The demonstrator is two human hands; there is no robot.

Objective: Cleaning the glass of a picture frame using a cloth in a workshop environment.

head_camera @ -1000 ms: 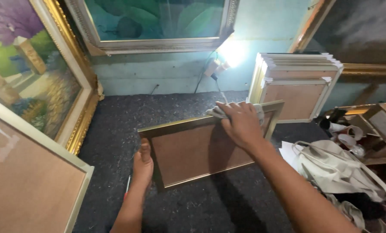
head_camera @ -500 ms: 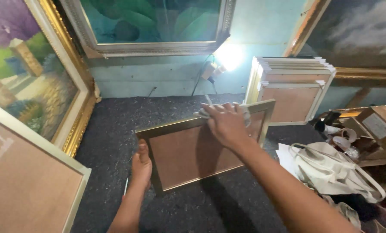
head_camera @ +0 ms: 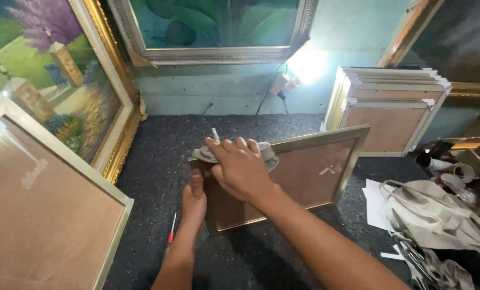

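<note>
cloth (head_camera: pixel 265 152) on gold frame (head_camera: pixel 325 138)

A picture-framing workshop; framed paintings (head_camera: pixel 57 80) lean around, stacked frames (head_camera: pixel 390 107) stand on felt-covered bench (head_camera: pixel 159 145).

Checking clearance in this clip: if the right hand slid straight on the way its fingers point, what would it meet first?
The right hand, pressing a grey cloth on the frame's corner, points up-left. Past that corner lies bare dark felt, then probably the gold-framed painting; depth is unclear.
</note>
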